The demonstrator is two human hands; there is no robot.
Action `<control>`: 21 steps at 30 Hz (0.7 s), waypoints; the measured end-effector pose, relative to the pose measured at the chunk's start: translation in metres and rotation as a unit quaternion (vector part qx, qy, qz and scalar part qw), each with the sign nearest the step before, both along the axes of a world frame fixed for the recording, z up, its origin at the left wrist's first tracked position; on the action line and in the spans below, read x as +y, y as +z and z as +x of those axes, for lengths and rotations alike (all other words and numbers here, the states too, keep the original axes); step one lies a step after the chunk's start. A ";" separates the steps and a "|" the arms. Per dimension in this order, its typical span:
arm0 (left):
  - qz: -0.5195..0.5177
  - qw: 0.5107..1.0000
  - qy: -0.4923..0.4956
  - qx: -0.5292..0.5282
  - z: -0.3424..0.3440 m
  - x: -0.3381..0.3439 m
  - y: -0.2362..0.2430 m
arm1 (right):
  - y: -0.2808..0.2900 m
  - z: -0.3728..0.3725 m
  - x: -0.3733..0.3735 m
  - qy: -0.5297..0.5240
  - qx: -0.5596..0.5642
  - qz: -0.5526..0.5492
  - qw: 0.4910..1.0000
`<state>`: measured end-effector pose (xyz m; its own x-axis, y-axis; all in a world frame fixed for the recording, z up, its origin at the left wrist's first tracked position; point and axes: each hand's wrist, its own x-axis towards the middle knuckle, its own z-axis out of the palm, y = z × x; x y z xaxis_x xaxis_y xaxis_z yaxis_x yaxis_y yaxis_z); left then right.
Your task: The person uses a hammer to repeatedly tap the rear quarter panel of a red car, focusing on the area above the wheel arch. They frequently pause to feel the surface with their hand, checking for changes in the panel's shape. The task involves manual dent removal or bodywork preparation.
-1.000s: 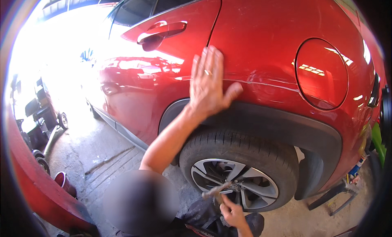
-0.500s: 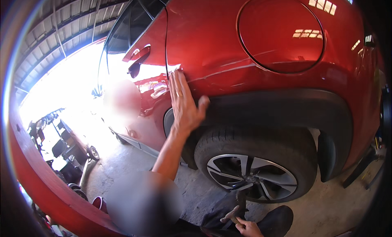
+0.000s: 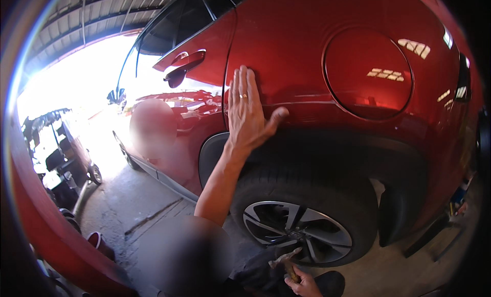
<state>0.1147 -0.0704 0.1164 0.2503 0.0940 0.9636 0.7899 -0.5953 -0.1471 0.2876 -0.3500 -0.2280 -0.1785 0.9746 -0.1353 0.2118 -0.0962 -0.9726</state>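
My left hand (image 3: 249,113) lies flat on the red car's rear side panel (image 3: 286,62), fingers extended beside the door seam, below and right of the door handle (image 3: 186,67). Pale horizontal scuffs (image 3: 302,102) run from near this hand toward the round fuel flap (image 3: 367,72). At the bottom, my right hand (image 3: 303,284) grips the handle of a hammer (image 3: 284,258), whose metal head is in front of the rear wheel (image 3: 296,230). A blurred grey shape (image 3: 184,251) hides part of my left forearm.
A black wheel-arch trim (image 3: 368,149) curves over the tyre. At the left are a red curved edge (image 3: 61,246), a maroon bucket (image 3: 98,243) and a wheeled cart (image 3: 61,154) on concrete (image 3: 138,205). A dark stand (image 3: 429,235) is by the rear bumper. A metal roof (image 3: 97,16) spans above.
The view has swung, bringing more roof into sight. My left hand slid to lower on the panel by half a second ago, and is higher again now. My right hand still holds the hammer.
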 end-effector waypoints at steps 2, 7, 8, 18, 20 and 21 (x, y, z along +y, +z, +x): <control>-0.005 1.000 0.009 0.012 0.000 -0.003 -0.013 | -0.002 0.002 0.014 -0.026 0.032 0.082 0.996; -0.008 1.000 -0.005 0.021 -0.005 -0.008 -0.044 | 0.033 0.015 0.034 -0.101 0.117 0.131 0.979; -0.014 1.000 -0.005 0.023 -0.006 -0.008 -0.053 | 0.043 0.015 0.035 -0.104 0.129 0.140 0.976; 0.063 0.994 -0.057 0.074 0.017 -0.005 0.026 | 0.082 0.007 0.037 -0.141 0.085 0.212 0.963; 0.081 0.994 -0.046 0.057 0.031 0.004 0.065 | 0.097 -0.001 0.039 -0.138 0.096 0.219 0.961; 0.084 0.994 -0.041 0.053 0.034 0.009 0.077 | 0.101 -0.001 0.040 -0.146 0.064 0.243 0.957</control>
